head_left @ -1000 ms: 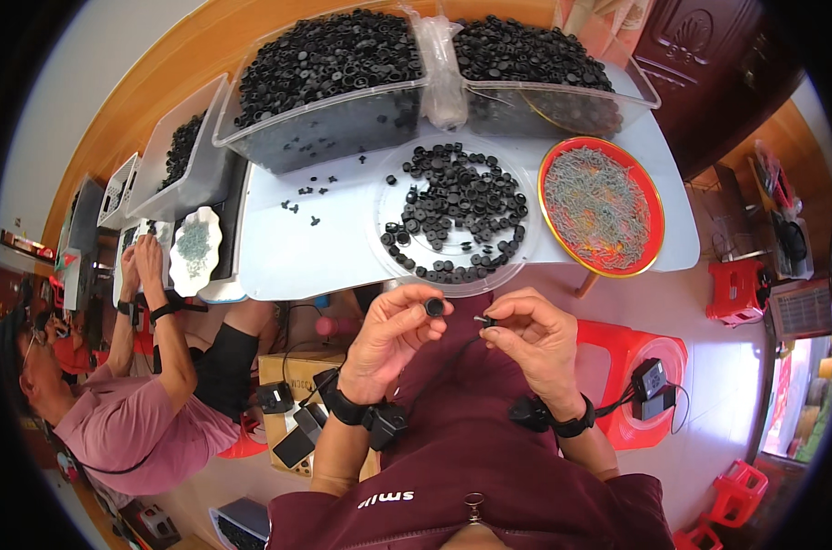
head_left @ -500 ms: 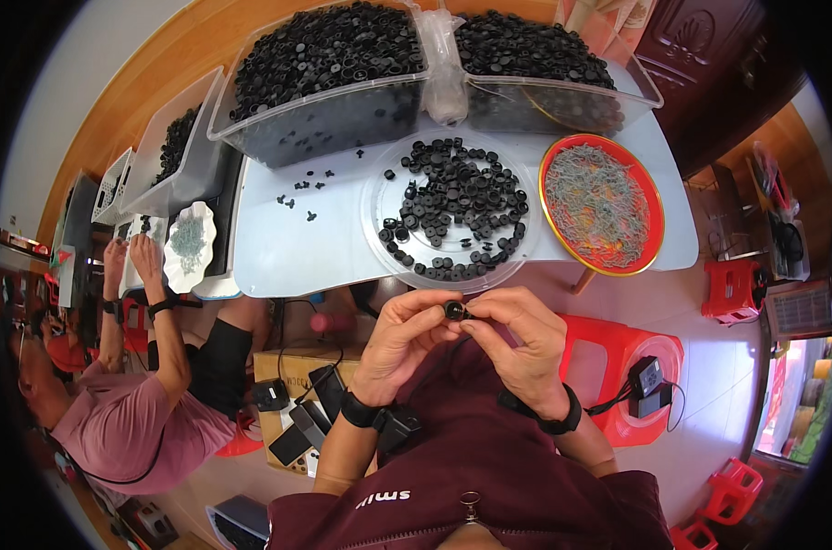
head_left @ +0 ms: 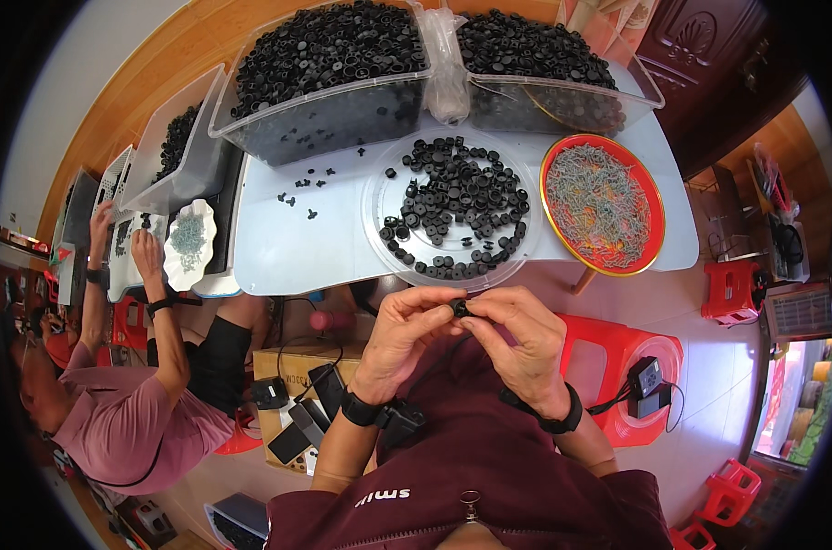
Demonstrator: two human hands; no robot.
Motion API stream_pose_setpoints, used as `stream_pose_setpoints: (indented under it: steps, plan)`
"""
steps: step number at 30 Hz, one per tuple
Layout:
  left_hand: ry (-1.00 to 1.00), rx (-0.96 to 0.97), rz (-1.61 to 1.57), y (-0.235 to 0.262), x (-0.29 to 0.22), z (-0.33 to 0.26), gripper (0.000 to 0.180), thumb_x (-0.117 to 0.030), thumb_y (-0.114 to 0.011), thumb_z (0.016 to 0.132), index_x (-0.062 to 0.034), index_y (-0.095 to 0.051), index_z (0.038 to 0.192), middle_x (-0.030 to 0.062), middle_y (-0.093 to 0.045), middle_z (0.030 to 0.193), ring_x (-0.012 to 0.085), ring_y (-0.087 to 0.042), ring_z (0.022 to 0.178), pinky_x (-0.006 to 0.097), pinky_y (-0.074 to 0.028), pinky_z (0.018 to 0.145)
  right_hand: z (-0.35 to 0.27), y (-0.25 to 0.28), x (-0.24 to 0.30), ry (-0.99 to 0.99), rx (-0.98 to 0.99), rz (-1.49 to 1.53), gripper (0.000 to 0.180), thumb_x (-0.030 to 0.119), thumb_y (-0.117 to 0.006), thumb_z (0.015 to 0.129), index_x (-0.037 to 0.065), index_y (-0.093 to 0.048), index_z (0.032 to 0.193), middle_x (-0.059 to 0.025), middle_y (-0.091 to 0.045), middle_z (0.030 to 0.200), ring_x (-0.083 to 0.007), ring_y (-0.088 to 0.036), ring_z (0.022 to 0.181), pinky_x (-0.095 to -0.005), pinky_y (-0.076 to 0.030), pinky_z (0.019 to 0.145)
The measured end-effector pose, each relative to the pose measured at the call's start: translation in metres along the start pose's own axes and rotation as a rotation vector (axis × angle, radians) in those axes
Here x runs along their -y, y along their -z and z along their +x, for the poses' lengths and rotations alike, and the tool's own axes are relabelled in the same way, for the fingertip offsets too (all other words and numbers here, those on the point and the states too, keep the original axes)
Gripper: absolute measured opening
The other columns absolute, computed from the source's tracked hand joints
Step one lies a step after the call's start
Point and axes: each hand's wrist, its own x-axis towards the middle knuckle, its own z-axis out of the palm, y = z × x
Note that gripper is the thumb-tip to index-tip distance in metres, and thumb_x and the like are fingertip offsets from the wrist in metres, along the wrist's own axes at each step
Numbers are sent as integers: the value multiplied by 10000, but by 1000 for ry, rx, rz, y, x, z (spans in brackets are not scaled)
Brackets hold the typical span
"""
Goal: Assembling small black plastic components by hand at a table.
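My left hand and my right hand meet over my lap, just below the table's near edge. Together their fingertips pinch one small black round part. Just beyond them on the white table sits a clear round tray holding several of the same black parts. To its right stands a red round dish filled with small grey screws.
Two clear bins of black parts line the table's far side, with loose parts scattered near the left one. Another person works at the left, hands by a white dish. Red stools and a cardboard box stand on the floor.
My hands were apart, each with a small piece; they have come together and now both pinch the black part between them.
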Motion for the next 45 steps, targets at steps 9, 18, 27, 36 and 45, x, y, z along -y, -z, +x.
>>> stream_pose_setpoints:
  steps: [9,18,27,36,45]
  plan:
    - [-47,3,67,-5,0,-1,254,23,-624,818,18,-618,1072,120,-643,1025,161,-629,914,276,-520,831,-2,0,-1,5,-35,21,186,-48,-720,669,-2,-645,833,-91,-629,814,-200,-626,679,-277,-499,559]
    - [-60,-29,64,-13,0,-6,199,-3,-622,820,-10,-641,1019,143,-621,1052,203,-608,971,306,-521,826,-13,-4,-5,99,-132,-7,189,-35,-745,660,13,-671,827,-81,-637,809,-162,-617,640,-252,-487,522]
    - [-31,20,12,-12,0,-10,211,-16,-597,849,13,-618,1058,114,-619,1060,182,-608,979,304,-513,873,-24,-6,-4,108,-146,-8,222,-88,-726,648,5,-663,840,-126,-646,838,-212,-634,716,-270,-509,619]
    - [-49,21,6,-12,2,-10,206,9,-587,848,19,-612,1052,136,-628,1051,180,-615,972,300,-520,864,-28,-12,-8,245,-206,-84,226,-73,-723,633,16,-681,837,-103,-646,831,-204,-634,654,-268,-505,552]
    - [-42,10,11,-11,3,-10,206,17,-583,845,19,-616,1048,131,-631,1049,180,-613,973,295,-515,865,-26,-10,-5,201,-172,-94,219,-60,-726,633,27,-687,830,-92,-630,832,-206,-623,683,-268,-499,576]
